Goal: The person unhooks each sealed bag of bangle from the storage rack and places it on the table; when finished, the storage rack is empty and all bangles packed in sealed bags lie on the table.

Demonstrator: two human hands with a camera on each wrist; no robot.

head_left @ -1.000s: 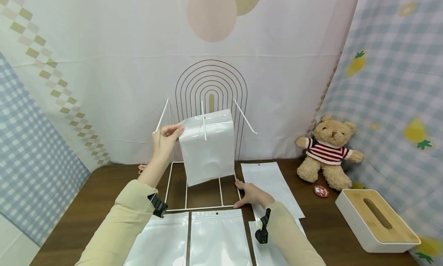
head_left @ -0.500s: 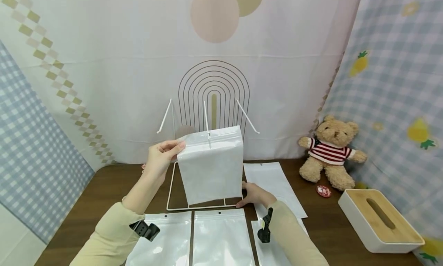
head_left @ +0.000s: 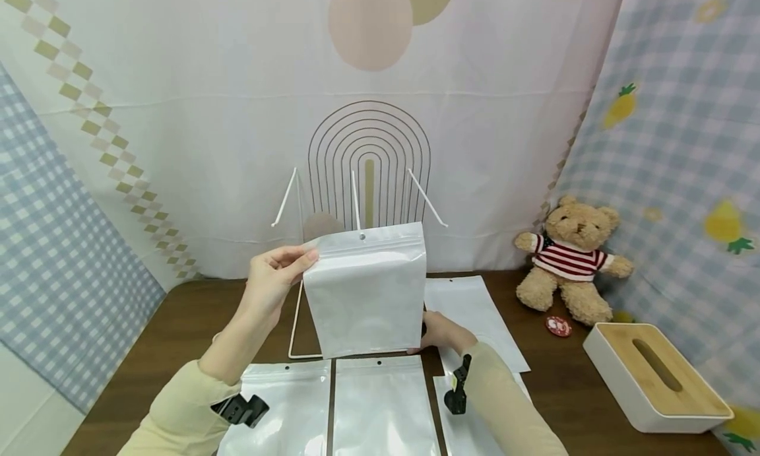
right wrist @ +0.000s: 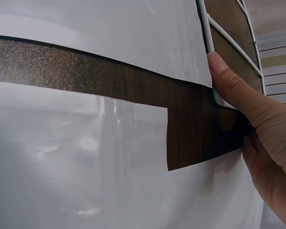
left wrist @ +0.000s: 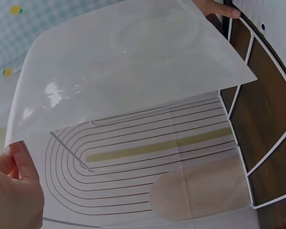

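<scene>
My left hand (head_left: 268,279) pinches a white glossy zip bag (head_left: 368,304) by its upper left corner, between thumb and fingers. The bag hangs in front of a white wire rack (right wrist: 207,31), with the punched hole in its top edge right at the tip of the rack's middle prong (head_left: 355,198). In the left wrist view, the bag's (left wrist: 124,62) lower edge slants freely over the base. My right hand (head_left: 442,330) holds the front right corner of the rack's base; in the right wrist view its thumb (right wrist: 221,67) presses on the wire, the other fingers partly hidden.
Several flat white bags lie in front of the rack, one of them (head_left: 382,403) in the middle, and another (head_left: 469,317) lies right of it. A teddy bear (head_left: 572,264), a red round badge (head_left: 558,326) and a tissue box (head_left: 659,377) stand or lie further right.
My left hand has drawn the bag forward and down along the middle prong. The prong's end no longer shows in front of the bag. The right hand stays at the rack's corner.
</scene>
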